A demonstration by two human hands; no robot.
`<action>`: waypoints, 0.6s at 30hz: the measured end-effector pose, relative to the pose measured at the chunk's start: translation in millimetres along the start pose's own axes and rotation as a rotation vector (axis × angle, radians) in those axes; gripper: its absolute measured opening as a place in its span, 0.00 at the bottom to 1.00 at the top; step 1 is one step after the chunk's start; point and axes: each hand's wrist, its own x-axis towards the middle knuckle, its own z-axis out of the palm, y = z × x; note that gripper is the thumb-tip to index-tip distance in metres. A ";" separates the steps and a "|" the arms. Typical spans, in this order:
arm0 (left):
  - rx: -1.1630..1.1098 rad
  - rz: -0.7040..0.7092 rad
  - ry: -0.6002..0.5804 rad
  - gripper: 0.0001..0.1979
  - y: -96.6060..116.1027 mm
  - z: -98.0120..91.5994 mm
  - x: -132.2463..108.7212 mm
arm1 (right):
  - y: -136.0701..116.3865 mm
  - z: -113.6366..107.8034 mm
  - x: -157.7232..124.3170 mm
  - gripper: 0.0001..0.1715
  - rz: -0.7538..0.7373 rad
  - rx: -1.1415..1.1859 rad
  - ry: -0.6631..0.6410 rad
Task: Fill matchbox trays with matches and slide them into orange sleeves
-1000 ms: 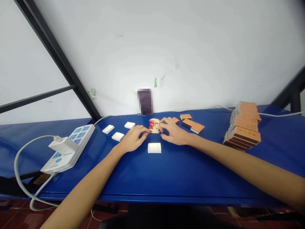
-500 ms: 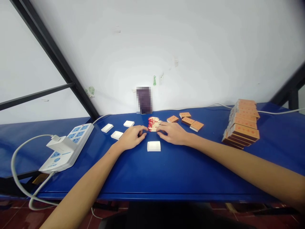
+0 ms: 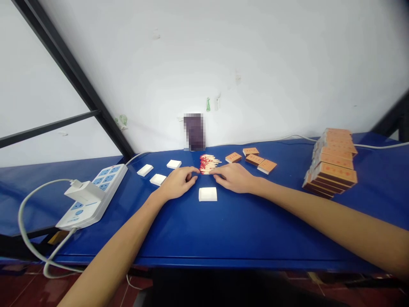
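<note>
A pile of red-headed matches (image 3: 208, 164) lies on the blue table, heads mostly to the left. At its left near edge are the fingertips of my left hand (image 3: 179, 183), thumb and forefinger a little apart. My right hand (image 3: 237, 178) is across from it, its fingertips at the stick ends, with a gap between thumb and fingers. Neither hand visibly grips anything. Just in front of the hands sits a white matchbox tray (image 3: 207, 194). Another white tray (image 3: 157, 179) lies beside my left hand, partly behind it.
Two more white trays, one of them (image 3: 174, 164), lie at the back left. Several orange matchboxes (image 3: 267, 166) are at the back right, near a tall matchbox stack (image 3: 335, 164). A power strip (image 3: 96, 196) with a plugged-in charger stands left. A dark pixelated object (image 3: 194, 132) leans on the wall.
The view has shifted slightly. My right fingers have drawn back a little from the top of the matches, so more stick ends show. My left hand stays almost in place.
</note>
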 end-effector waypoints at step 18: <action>-0.011 -0.006 -0.021 0.14 1.2 -1.5 -0.1 | 4.6 3.8 -0.5 0.19 -0.036 0.104 0.060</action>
